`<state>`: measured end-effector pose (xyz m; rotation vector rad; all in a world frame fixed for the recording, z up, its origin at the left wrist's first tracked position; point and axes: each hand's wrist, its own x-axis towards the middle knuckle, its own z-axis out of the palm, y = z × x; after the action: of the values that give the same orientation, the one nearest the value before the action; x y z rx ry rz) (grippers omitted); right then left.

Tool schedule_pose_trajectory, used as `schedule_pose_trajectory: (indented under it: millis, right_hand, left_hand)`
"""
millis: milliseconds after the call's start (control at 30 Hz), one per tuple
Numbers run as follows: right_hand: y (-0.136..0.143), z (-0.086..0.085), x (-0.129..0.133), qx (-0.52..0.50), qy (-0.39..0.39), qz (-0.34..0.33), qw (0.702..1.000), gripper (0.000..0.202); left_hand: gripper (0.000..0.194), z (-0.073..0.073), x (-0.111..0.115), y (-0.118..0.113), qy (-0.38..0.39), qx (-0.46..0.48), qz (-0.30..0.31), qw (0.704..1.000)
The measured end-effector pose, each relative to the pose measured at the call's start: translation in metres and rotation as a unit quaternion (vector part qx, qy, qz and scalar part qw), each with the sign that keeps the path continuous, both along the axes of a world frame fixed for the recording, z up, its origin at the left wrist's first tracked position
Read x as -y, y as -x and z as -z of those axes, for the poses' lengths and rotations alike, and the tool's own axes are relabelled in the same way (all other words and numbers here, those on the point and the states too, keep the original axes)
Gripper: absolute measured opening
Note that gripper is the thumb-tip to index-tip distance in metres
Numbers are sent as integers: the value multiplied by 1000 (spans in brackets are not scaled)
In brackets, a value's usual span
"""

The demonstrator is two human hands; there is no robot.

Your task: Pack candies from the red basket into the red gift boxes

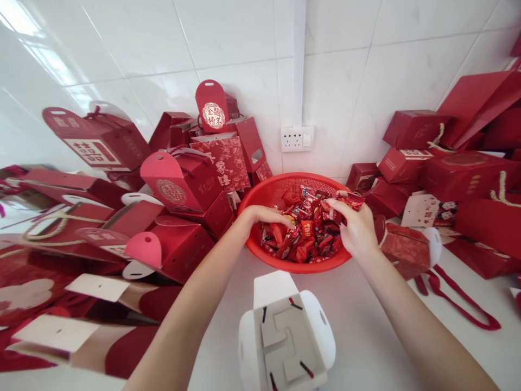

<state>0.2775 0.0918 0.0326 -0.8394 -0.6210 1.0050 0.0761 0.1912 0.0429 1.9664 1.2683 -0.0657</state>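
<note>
A red plastic basket (301, 267) holds many red-wrapped candies (307, 229). My left hand (272, 215) reaches over its left rim, fingers down among the wrappers; what they hold, if anything, is hidden. At the basket's right side, my right hand (357, 224) pinches red-wrapped candy (352, 200) between thumb and fingers. Below the basket, between my forearms, stands an open white box (290, 347) with its flaps spread. Its interlocked bottom shows bare, and short dark cords with red ends hang inside.
Red gift boxes (183, 182) are piled along the left, and more red boxes (419, 130) crowd the right. A red ribbon (459, 304) lies on the white table (350, 326). Behind is a tiled wall with a socket (297, 139).
</note>
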Motion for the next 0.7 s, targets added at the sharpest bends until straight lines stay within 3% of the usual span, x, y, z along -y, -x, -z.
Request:
schedule_pose_trajectory:
  millis: [133,300,367,467,567,700]
  right_hand:
    - [-2,2,-1,9,2,-4,1000,39]
    - [-1,2,-1,23,7,-10,1000,39]
    - [-1,2,-1,22,11,-7,1000,39]
    - [0,2,-1,13,13,-4,1000,39]
    - [0,2,-1,10,11,-1,1000,40]
    - [0,1,0,17,4,-1,1000,40]
  left_hand:
    - [41,1,0,-1,67,59,-42,995]
    - [65,0,2,-7,56,178,-107,977]
    - [77,-3,4,-10,57,244,-129,960]
    - [92,-6,7,-12,120,371,-149,909]
    - [106,-9,10,-9,185,433,-134,872]
    - [120,-11,15,-8,207,402,-71,889]
